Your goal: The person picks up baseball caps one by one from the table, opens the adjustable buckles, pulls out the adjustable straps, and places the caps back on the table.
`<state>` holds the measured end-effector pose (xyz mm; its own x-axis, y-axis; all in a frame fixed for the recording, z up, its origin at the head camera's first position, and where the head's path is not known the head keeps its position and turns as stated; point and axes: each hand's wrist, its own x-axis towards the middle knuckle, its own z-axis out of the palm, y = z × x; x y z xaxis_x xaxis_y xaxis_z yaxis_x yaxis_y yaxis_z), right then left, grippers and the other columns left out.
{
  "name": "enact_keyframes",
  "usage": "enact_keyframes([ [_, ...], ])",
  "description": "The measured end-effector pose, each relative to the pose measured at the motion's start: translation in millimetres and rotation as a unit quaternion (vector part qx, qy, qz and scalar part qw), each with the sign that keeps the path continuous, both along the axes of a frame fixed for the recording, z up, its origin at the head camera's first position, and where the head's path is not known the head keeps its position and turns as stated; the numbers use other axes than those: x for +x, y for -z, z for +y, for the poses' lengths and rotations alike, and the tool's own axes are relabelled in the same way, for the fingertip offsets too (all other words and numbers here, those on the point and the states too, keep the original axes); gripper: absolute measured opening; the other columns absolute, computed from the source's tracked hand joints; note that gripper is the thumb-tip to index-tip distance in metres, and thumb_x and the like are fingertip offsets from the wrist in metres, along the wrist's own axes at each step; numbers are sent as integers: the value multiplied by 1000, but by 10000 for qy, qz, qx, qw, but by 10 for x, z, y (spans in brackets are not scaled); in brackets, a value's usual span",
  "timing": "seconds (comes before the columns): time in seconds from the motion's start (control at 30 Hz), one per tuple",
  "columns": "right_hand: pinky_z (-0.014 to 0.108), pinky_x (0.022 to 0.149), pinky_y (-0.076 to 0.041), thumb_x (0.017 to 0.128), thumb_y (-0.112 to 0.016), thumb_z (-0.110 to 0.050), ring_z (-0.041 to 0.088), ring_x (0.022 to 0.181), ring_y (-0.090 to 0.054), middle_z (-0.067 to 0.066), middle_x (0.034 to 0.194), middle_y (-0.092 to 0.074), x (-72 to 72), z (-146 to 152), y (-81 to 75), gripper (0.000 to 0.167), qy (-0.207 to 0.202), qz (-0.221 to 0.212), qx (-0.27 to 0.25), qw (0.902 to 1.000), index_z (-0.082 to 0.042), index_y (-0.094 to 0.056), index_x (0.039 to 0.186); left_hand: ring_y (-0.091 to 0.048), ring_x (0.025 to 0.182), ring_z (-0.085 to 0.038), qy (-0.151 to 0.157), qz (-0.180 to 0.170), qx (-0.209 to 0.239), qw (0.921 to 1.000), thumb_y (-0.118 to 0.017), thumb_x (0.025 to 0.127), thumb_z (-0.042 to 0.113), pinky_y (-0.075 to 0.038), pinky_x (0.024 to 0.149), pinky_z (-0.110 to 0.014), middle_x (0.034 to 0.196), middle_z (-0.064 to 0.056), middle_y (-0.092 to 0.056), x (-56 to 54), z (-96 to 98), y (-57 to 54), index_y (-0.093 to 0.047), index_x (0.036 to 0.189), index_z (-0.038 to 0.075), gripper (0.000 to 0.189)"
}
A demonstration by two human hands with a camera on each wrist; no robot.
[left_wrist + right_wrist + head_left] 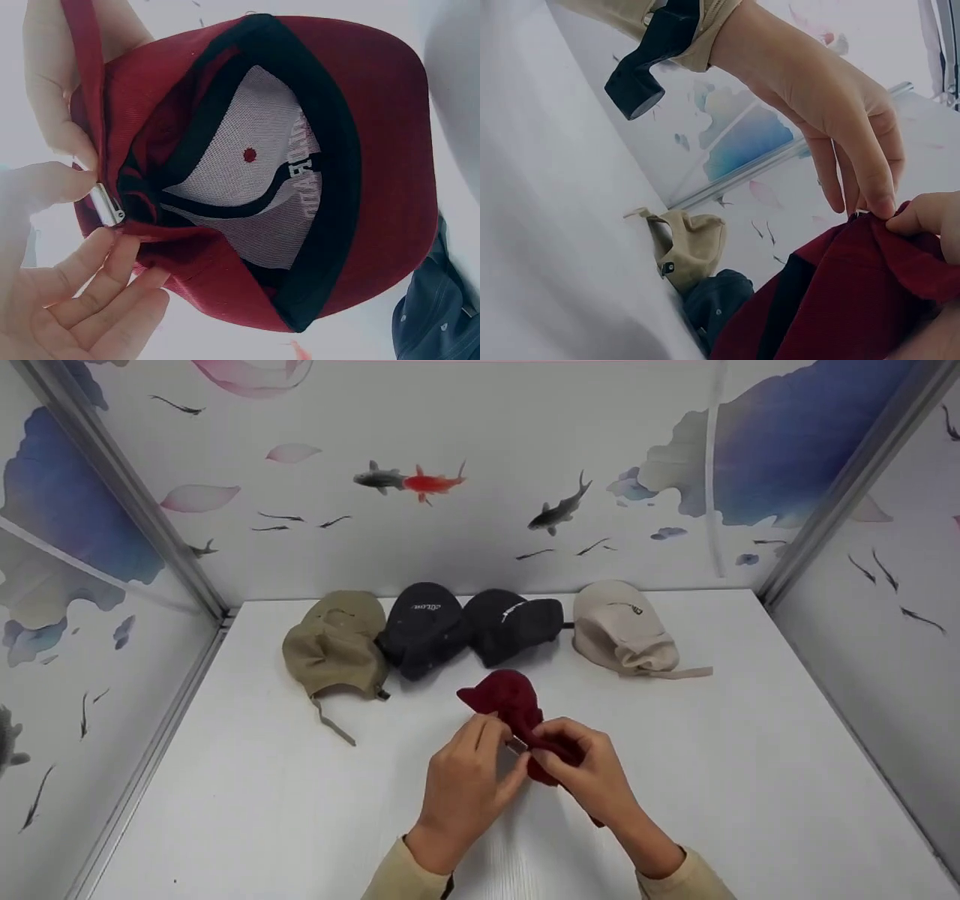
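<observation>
A dark red baseball cap (508, 695) is between both hands above the white table. In the left wrist view its inside shows, with a black sweatband (341, 172) and pale lining. My left hand (463, 780) pinches the silver metal buckle (107, 205) at the back of the cap between thumb and fingertip. My right hand (596, 775) grips the cap's red strap (91, 82) and back edge, close beside the buckle. The right wrist view shows the fingertips of both hands meeting at the cap's back edge, where the buckle is mostly hidden.
Along the back of the table (247, 802) lie an olive-tan cap (337, 641) with a loose strap, a navy cap (425, 622), a black cap (510, 626) and a beige cap (622, 626). Printed panels (480, 420) wall in the back and sides.
</observation>
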<state>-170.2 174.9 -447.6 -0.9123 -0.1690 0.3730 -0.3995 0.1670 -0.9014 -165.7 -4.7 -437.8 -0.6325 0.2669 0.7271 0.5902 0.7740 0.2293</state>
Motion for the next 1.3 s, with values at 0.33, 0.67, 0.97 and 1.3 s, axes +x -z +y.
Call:
enact_keyframes([
  [0.33,21,75,-57,97,-59,0,4,87,-64,0,103,-69,-56,81,30,17,-566,-291,-120,9979,3,-66,112,-62,75,-6,31,-86,108,9999,-79,78,12,-56,65,-19,81,3,-62,6,-44,-50,-62,83,15,17],
  [0.67,17,77,-57,92,-66,2,1,92,-66,14,104,-68,-65,64,80,23,-639,152,140,9977,3,-65,115,-52,60,-6,-273,-67,-188,9994,-77,78,12,-49,54,-16,73,3,-55,38,38,0,-59,79,14,19],
  [0.97,12,80,-54,83,-68,15,-4,93,-64,-8,103,-69,-87,87,106,22,-94,661,-65,9977,9,-65,104,-66,81,-8,427,-436,231,9979,-76,88,15,-56,69,-17,107,-1,-62,-8,-8,-2,-66,102,12,17],
  [1.3,13,80,-55,91,-61,10,0,97,-65,-14,107,-67,-61,110,30,22,-879,111,-703,9936,21,-56,110,-57,115,-18,719,-853,412,9929,-83,82,24,-51,99,-35,124,-1,-67,-102,-85,90,-63,124,12,48],
])
